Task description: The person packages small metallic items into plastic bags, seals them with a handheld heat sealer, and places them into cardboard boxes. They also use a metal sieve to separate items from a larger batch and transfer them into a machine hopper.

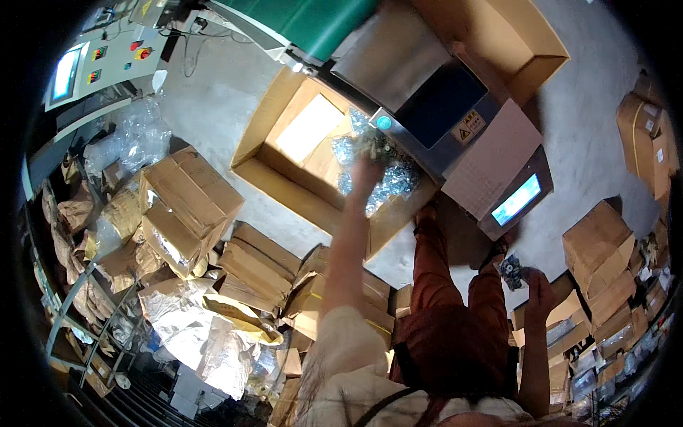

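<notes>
My left hand (366,172) reaches down into a large open cardboard box (267,178). It is at a pile of small clear plastic bags (395,179) with dark and shiny pieces inside. Its fingers are smeared and merge with the dark bags just beyond them, so their grip is hidden. Out to the right of my legs, my right hand (541,293) is closed on the edge of a small clear bag of dark parts (511,272). The contents are too small to make out. A white sheet (310,128) lies in the box, left of the bags.
Above the box stands a metal machine (391,60) with a green conveyor belt (306,25) and a lit screen (516,200). A control panel (107,64) is at the far left. Cardboard boxes (192,192) and crumpled packaging (206,327) crowd the left; more cartons (597,245) stand right.
</notes>
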### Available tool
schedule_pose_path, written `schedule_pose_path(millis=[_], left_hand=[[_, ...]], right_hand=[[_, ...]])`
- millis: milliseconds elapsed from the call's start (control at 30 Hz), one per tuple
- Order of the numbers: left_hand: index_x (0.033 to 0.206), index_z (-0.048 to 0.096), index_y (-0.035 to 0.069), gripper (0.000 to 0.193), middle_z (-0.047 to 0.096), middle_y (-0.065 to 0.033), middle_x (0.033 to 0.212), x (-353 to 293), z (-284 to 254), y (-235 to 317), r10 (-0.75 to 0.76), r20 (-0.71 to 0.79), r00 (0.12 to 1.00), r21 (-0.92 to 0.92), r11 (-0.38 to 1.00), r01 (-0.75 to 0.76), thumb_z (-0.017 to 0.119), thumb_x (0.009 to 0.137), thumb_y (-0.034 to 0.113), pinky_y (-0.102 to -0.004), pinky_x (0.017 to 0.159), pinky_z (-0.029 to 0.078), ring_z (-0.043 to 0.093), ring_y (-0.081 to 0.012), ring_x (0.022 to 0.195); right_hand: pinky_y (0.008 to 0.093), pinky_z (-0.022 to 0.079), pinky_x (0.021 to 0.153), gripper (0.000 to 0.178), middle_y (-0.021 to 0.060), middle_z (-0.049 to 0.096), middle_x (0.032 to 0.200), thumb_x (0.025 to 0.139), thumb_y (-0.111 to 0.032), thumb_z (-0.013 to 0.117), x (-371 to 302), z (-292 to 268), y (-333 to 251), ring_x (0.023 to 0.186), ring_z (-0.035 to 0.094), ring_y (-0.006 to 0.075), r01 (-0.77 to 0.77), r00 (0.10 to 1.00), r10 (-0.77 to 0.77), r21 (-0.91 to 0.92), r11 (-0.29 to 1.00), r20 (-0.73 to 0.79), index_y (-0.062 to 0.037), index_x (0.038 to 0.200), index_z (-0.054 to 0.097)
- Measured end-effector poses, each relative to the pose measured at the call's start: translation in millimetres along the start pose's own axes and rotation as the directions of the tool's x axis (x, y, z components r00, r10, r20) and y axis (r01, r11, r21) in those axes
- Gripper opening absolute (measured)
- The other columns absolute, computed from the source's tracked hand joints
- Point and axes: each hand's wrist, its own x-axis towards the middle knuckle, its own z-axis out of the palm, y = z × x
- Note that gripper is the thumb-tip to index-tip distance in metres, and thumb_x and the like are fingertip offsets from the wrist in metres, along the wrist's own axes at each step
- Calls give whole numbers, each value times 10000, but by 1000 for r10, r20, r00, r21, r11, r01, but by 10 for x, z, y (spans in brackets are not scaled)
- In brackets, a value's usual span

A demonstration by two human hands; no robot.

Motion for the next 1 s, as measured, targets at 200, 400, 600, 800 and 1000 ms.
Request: schedule_pose_path(millis=[200,400,600,800,1000], left_hand=[[1196,572,-10,434,627,-62,1002,-937,-866,176,-106,282,954,-794,532,294,459,777,-37,-277,663,469,582,-157,797],[1050,581,16,315,589,-40,856,-1506,-886,255,103,323,941,-927,232,293,483,759,-56,-307,679,466,546,-180,738],[1178,547,-4,503,602,-107,1002,-1919,-717,627,-92,21,996,-999,-27,18,501,677,24,-343,820,464,557,-238,870],[1371,434,-3,522,508,-124,1349,-3478,102,3099,426,345,836,-387,876,-286,562,871,73,-355,1010,418,495,-225,1224],[1216,555,17,405,628,-46,1112,-5504,1000,5183,314,851,421,-65,859,-508,688,834,35,-298,876,483,590,-148,1011]], right_hand=[[293,501,716,224,111,694,893,975,-119,506,-62,22,-272,804,633,149,32,998,-31,39,999,-47,54,978,650],[252,491,732,225,78,691,840,979,-132,516,-316,-49,-386,802,601,82,112,992,-104,129,985,-66,43,981,658],[304,513,708,192,139,707,902,958,-131,547,-747,-398,88,817,667,180,155,980,-133,146,977,-151,16,989,666],[301,512,649,129,131,694,830,913,-95,606,-1365,-1449,291,765,665,163,184,961,-116,268,946,-252,-1,972,673],[333,526,654,153,112,696,870,921,-104,606,-2217,-2820,848,750,665,195,371,870,-238,255,893,-432,-6,1031,646]])
